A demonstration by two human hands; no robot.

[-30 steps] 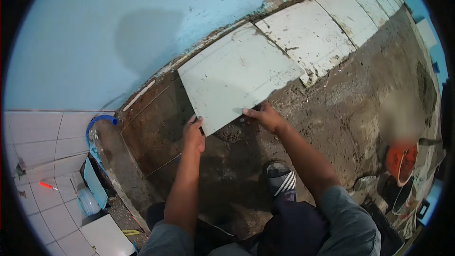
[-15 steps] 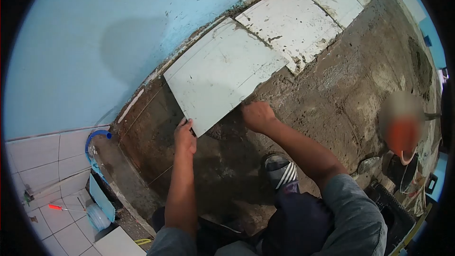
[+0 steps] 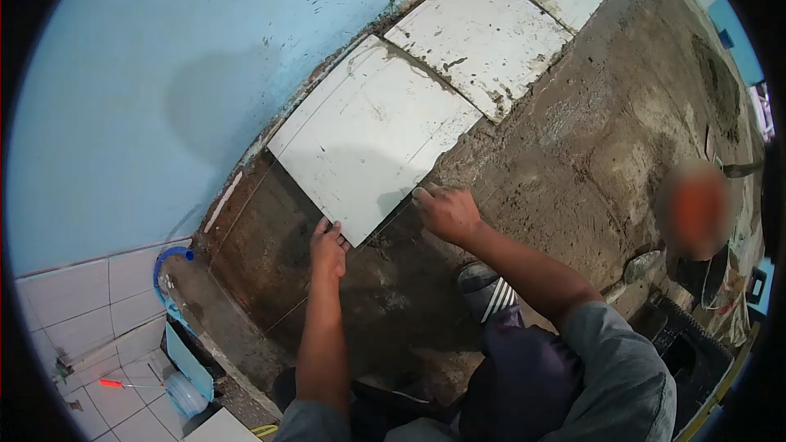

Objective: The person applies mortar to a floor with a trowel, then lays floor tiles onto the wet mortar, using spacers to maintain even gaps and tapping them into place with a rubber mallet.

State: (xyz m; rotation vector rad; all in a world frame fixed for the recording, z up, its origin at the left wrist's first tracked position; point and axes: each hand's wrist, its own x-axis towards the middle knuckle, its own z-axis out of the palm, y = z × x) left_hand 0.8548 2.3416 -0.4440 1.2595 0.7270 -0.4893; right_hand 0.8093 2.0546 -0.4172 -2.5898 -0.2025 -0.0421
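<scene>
A large white tile (image 3: 372,135) with grey smudges lies beside a row of laid tiles, a dark joint between it and its neighbour (image 3: 479,41). My left hand (image 3: 329,250) grips its near-left edge close to the corner, fingertips on the top face. At the right edge, my right hand (image 3: 448,213) is closed with thumb and finger pinching the rim; the fingers beneath are hidden. Below the tile spreads wet brown mortar (image 3: 270,254). A thin string runs past the tile's near corner.
A light blue wall (image 3: 188,90) borders the tiles. A blue pipe (image 3: 172,255) rises at the left corner. A red-handled screwdriver (image 3: 110,383) lies on floor tiles. On the right are an orange object (image 3: 700,209), blurred, a trowel (image 3: 643,265) and a black tub (image 3: 684,352).
The tile's far right corner overlapped the neighbouring tile before; now it sits lower, with a joint showing between them. My hands stay at its edges. The view has shifted slightly.
</scene>
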